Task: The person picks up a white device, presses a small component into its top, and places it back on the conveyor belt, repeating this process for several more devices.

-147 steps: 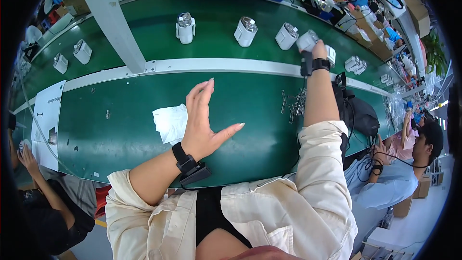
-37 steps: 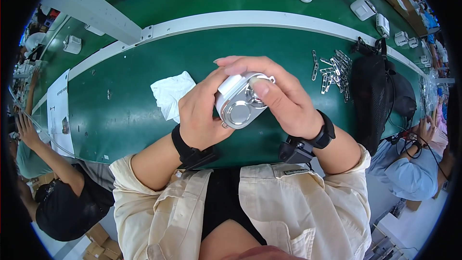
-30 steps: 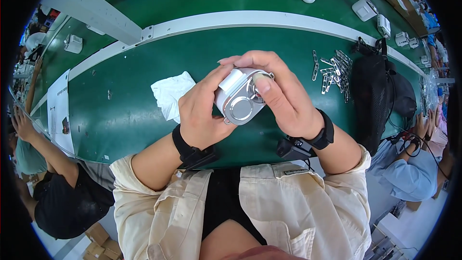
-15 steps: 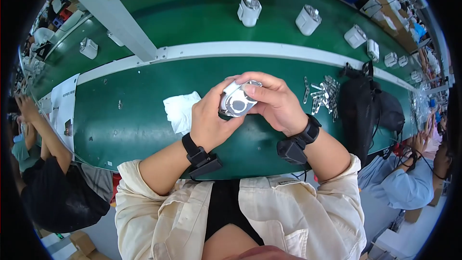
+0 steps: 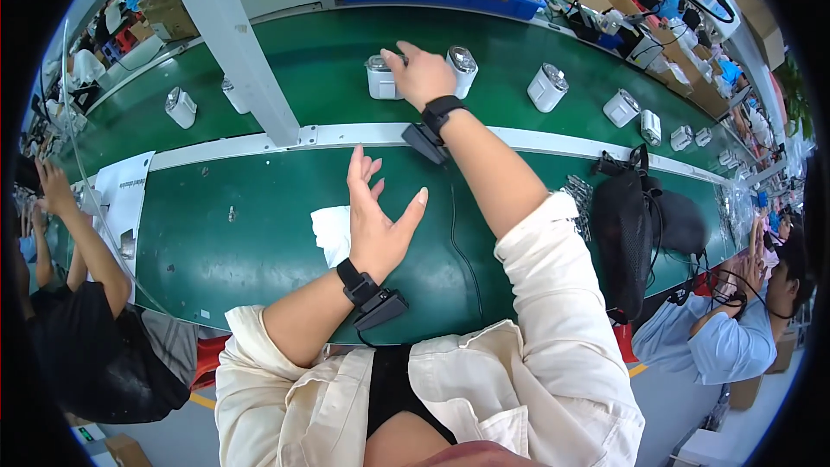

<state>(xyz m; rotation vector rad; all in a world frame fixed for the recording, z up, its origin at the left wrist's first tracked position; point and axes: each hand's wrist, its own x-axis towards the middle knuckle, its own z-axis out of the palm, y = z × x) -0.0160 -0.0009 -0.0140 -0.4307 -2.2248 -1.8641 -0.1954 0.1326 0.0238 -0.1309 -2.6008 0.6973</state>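
Observation:
My right hand (image 5: pixel 424 78) reaches over the white rail to the far green strip, fingers stretched out and apart. Just left of it stands a white rounded device (image 5: pixel 381 83) with a shiny top. The fingertips are at its top right edge; whether they touch it I cannot tell. Behind the hand's right side a similar white device (image 5: pixel 462 71) stands upright. My left hand (image 5: pixel 377 229) hovers above the near green tabletop, open, with the thumb spread and nothing in it. Beside it lies a crumpled white cloth (image 5: pixel 332 234).
More white devices (image 5: pixel 548 87) stand along the far strip. A white post (image 5: pixel 232 43) rises at left from the rail (image 5: pixel 346 135). Metal strips (image 5: pixel 577 197) lie beside a black bag (image 5: pixel 619 242) at right. Co-workers sit on both sides; a paper sheet (image 5: pixel 121 195) lies left.
Both hands held a white device together; they have parted. My right hand has moved forward over the rail, where a device now stands. My left hand has opened and stayed near the cloth.

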